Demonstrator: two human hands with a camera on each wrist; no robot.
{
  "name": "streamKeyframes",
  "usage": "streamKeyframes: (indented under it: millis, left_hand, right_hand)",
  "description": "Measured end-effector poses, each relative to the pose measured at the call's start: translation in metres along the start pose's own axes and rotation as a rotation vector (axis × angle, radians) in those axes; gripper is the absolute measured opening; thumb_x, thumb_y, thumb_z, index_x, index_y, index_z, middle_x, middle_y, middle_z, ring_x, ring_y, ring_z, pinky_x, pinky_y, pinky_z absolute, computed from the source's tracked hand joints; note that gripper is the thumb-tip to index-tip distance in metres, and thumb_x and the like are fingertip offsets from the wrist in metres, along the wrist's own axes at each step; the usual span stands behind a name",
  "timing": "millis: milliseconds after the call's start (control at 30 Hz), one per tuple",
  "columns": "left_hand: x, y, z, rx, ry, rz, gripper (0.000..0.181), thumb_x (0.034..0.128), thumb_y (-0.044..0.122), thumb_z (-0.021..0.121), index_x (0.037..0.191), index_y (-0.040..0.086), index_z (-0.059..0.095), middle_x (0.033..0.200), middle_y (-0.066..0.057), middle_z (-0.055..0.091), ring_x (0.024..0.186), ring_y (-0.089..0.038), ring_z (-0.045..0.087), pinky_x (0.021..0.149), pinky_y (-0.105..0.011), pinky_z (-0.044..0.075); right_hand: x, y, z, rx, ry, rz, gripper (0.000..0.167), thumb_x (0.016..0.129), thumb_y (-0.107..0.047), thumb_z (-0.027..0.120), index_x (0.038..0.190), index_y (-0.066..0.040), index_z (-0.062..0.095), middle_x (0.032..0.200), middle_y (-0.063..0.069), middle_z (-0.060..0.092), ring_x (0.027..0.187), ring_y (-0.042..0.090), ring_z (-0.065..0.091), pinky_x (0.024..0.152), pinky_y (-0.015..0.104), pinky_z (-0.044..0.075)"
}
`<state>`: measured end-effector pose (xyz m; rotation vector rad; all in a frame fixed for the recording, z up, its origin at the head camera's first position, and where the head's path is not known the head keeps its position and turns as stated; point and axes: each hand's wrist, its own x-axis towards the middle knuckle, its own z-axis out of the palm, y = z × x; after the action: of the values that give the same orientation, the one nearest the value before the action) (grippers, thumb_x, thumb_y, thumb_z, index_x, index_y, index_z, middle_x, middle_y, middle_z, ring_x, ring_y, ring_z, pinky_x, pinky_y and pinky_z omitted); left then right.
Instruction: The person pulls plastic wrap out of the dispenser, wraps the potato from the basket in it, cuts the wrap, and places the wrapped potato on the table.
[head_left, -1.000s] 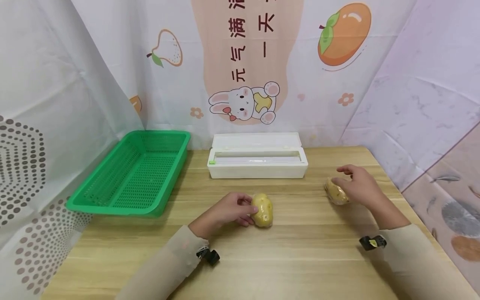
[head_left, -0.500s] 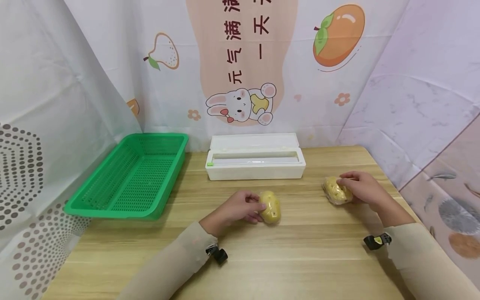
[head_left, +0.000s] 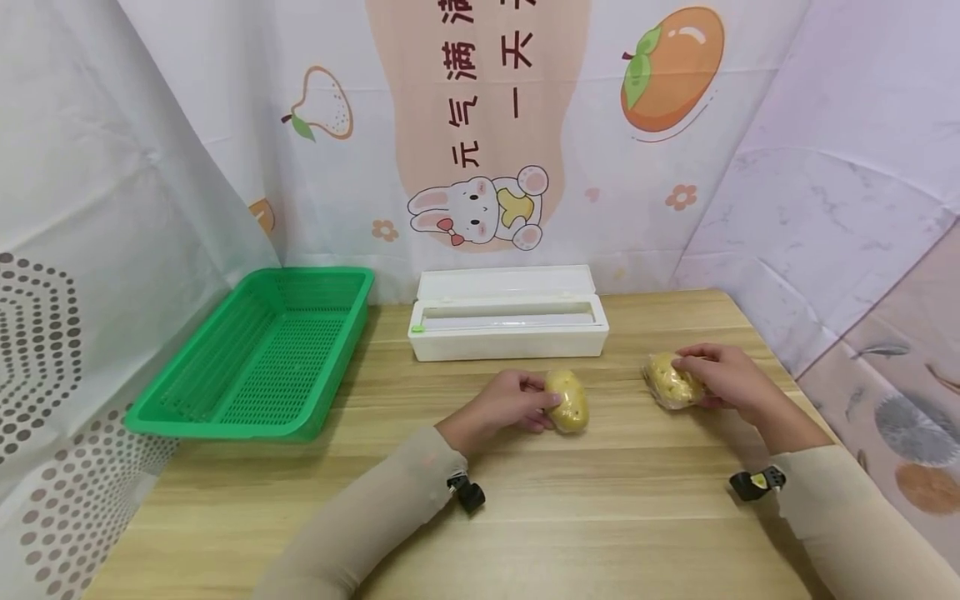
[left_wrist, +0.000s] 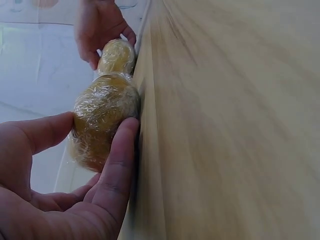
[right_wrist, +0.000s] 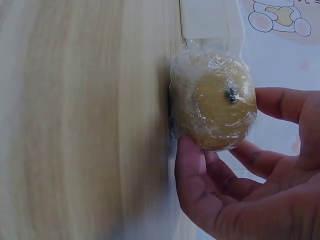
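Between thumb and fingers, my left hand [head_left: 512, 402] grips a potato [head_left: 566, 401] wrapped in clear plastic film, close above the table at centre right. A second film-wrapped potato [head_left: 670, 381] is pinched by my right hand [head_left: 722, 375] farther right. In the right wrist view this potato [right_wrist: 215, 97] has a dark spot, and loose film crinkles around it. The left wrist view shows the nearer potato [left_wrist: 104, 120] in my left hand, with the other potato [left_wrist: 116, 56] and my right hand behind it. A gap separates the two potatoes in the head view.
A white cling film box [head_left: 510, 342] stands at the table's back with its lid raised and a roll inside. To the left is a green perforated basket [head_left: 330, 392]. Printed curtains [head_left: 330, 208] hang behind the wooden table [head_left: 570, 517] and along both sides.
My left hand has carried its potato to the right and slightly away from me, nearer the other one. My right hand has closed in on its potato, which has turned a little.
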<state>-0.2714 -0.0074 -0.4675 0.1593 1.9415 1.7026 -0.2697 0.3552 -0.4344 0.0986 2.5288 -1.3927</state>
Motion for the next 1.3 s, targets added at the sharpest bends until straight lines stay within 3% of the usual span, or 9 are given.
streamKeyframes:
  millis: [333,600,767,1033,1300]
  left_hand:
    - [0.023,0.008,0.021,-0.001,0.011,0.021,0.047,0.0901,0.021,0.082,0.125,-0.002,0.060,0.097,-0.013,0.073,0.072,-0.022,0.077,0.067,-0.033,0.063]
    - [0.041,0.015,0.039,-0.021,0.028,0.004,0.043,0.0899,0.019,0.082,0.122,-0.002,0.064,0.095,-0.010,0.074,0.071,-0.023,0.077,0.065,-0.032,0.063]
    - [0.055,0.019,0.057,-0.006,0.080,-0.013,0.035,0.0892,0.020,0.083,0.115,0.002,0.068,0.088,-0.010,0.075,0.069,-0.023,0.076,0.061,-0.030,0.062]
    - [0.063,0.032,0.079,0.030,0.119,-0.023,0.029,0.0896,0.020,0.083,0.110,0.005,0.068,0.079,-0.013,0.076,0.073,-0.027,0.078,0.062,-0.031,0.062]
    - [0.065,0.036,0.088,0.009,0.126,-0.026,0.023,0.0894,0.015,0.083,0.103,0.004,0.069,0.078,-0.015,0.076,0.079,-0.034,0.078,0.061,-0.032,0.062]
  right_hand:
    - [0.001,0.002,-0.002,0.062,-0.034,-0.020,0.059,0.106,-0.036,0.057,0.149,0.003,0.048,0.112,0.001,0.059,0.089,0.006,0.058,0.075,0.033,0.062]
    - [0.000,0.004,-0.003,0.115,-0.069,-0.028,0.058,0.106,-0.031,0.056,0.149,0.006,0.045,0.110,-0.003,0.061,0.090,0.005,0.062,0.077,0.034,0.062]
    - [-0.001,0.006,-0.004,0.139,-0.078,-0.031,0.061,0.106,-0.032,0.057,0.151,0.007,0.042,0.111,-0.005,0.061,0.091,0.004,0.063,0.078,0.034,0.062]
    - [-0.002,0.009,-0.005,0.158,-0.091,-0.031,0.063,0.106,-0.033,0.058,0.152,0.007,0.040,0.108,-0.005,0.060,0.091,0.004,0.063,0.079,0.034,0.062]
    - [-0.001,0.011,-0.005,0.154,-0.091,-0.038,0.063,0.106,-0.032,0.057,0.152,0.008,0.040,0.113,-0.003,0.059,0.093,0.003,0.063,0.079,0.034,0.062]
